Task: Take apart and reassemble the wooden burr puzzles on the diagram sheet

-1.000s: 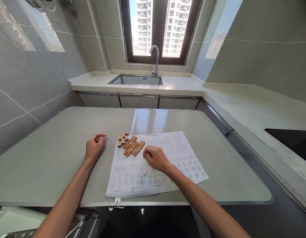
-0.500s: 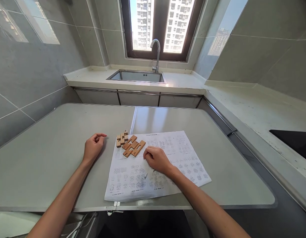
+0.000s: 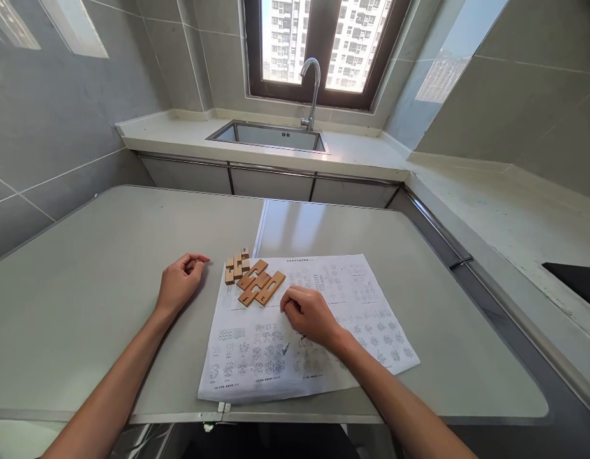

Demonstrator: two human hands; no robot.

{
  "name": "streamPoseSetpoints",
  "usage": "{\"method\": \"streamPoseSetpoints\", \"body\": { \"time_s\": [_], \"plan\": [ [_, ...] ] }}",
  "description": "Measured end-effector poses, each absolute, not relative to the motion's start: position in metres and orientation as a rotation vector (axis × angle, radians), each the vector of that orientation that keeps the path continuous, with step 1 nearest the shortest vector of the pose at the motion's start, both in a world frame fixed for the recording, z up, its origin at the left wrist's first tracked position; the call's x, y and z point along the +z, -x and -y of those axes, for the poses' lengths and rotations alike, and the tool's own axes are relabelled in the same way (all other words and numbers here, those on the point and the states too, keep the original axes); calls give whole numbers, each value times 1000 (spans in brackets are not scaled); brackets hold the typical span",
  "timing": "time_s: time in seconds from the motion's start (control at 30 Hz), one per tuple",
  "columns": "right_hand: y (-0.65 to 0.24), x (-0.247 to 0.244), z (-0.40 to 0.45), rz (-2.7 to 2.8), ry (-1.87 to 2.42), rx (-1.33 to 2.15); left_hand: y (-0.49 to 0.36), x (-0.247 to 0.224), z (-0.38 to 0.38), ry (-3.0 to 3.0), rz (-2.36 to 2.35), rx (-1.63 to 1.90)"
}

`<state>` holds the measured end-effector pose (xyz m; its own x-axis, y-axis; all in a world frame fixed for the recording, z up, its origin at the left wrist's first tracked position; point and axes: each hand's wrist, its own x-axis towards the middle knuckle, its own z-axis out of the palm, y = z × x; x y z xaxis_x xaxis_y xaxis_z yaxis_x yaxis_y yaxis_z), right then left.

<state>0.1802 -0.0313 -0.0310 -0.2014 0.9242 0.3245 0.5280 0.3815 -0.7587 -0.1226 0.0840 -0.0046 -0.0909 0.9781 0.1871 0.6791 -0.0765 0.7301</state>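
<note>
My left hand (image 3: 180, 282) rests on its side on the table, left of the paper, with its fingers loosely curled in and nothing visible in them. On the printed paper sheet (image 3: 247, 386) lies my right hand (image 3: 310, 312), its fingers folded under, also with nothing visible in it. Just beyond its knuckles, flat wooden puzzle pieces (image 3: 271, 288) with slots and printed numbers sit interlocked on the sheet's upper left part. Touching or close beside them, thicker wooden blocks (image 3: 237, 268) stand in a small cluster. Rows of small line diagrams and a few tick marks cover the sheet.
The pale folding table (image 3: 108, 255) has a seam down its middle. Behind it, a counter (image 3: 165, 137) holds a metal sink (image 3: 271, 135) and a tall faucet (image 3: 315, 89) under a window. Another counter (image 3: 505, 204) runs along the right, with a black panel (image 3: 575, 284) on it.
The camera view has tilted and shifted slightly. Both hands keep nearly the same pose and place beside the wooden pieces, which have not visibly moved.
</note>
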Motion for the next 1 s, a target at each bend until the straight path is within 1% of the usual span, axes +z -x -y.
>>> {"method": "streamPoseSetpoints", "body": {
  "time_s": [0.57, 0.8, 1.0],
  "plan": [
    [-178, -33, 31, 1875, 1278, 629, 114, -4, -73, -2056, -1810, 866],
    [-177, -32, 31, 1871, 1278, 637, 108, -6, -70, -2411, -1550, 1008],
    [-178, -31, 30, 1878, 1276, 628, 102, -9, -70, -2515, -1430, 906]
  ]
}}
